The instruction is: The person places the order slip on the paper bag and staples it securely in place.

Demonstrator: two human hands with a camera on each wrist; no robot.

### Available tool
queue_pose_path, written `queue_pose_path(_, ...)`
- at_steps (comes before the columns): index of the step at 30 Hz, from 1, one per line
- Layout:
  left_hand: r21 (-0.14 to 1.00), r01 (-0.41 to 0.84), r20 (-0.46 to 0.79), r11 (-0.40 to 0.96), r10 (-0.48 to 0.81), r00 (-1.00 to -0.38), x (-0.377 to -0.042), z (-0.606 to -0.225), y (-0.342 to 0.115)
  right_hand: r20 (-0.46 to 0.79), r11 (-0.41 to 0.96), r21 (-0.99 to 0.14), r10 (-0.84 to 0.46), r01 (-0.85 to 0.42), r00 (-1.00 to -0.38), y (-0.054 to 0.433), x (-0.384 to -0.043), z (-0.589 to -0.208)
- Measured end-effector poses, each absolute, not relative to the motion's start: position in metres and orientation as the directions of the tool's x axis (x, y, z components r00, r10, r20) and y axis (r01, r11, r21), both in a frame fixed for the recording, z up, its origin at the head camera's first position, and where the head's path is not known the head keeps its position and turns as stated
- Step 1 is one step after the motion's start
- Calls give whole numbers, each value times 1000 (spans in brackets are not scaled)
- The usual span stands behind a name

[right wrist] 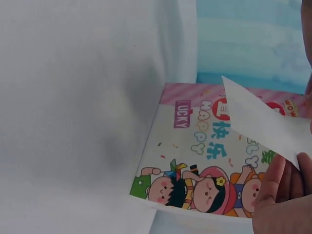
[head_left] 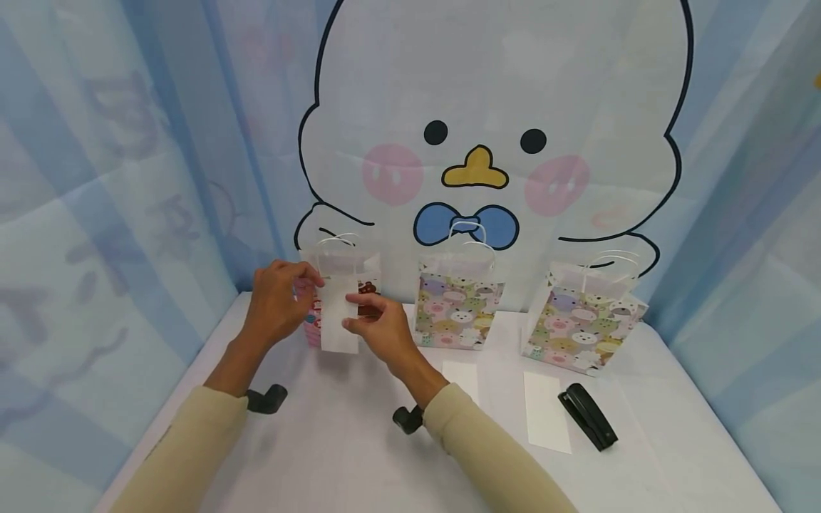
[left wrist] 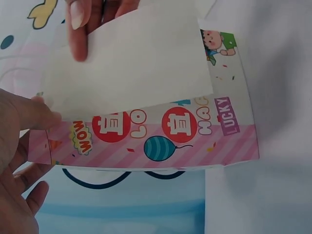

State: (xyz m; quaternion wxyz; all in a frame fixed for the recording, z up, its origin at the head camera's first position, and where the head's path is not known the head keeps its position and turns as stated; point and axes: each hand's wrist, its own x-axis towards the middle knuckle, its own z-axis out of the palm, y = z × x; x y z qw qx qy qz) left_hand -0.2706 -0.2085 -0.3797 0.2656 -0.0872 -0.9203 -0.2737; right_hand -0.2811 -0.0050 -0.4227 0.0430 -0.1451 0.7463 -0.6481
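A blank white card [head_left: 338, 324] stands upright against the front of the leftmost paper gift bag [head_left: 312, 328]. This bag is pink and white, with cartoon children and lettering in the right wrist view. My left hand [head_left: 280, 299] pinches the card's upper left corner at the bag's top, its thumb on the card and other fingers behind the bag in the left wrist view. At the card's right edge, my right hand [head_left: 385, 329] pinches it between finger and thumb. The card's lower end tilts away from the bag's printed face [right wrist: 214, 151].
Two animal-print gift bags, the middle one [head_left: 458, 310] and the right one [head_left: 580, 324], stand along the back. Blank cards lie before them, one [head_left: 460, 374] partly behind my right forearm, another [head_left: 546, 413] beside a black stapler [head_left: 587, 417]. Curtains hang around the white table [head_left: 321, 442].
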Motion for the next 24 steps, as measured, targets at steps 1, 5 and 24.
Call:
queue_pose_path(1, 459, 305, 536, 834, 14, -844, -271, -380, -208, 123, 106, -982, -273, -157, -954, -6, -281, -422)
queue_pose_path(5, 458, 308, 546, 834, 10, -838, -272, -382, -207, 116, 81, -986, -272, -143, -955, -8, -282, -422)
queue_pose_path(24, 437, 334, 604, 835, 3, -797, -277, -382, -205, 120, 95, -984, -261, -150, -958, 18, -274, -432)
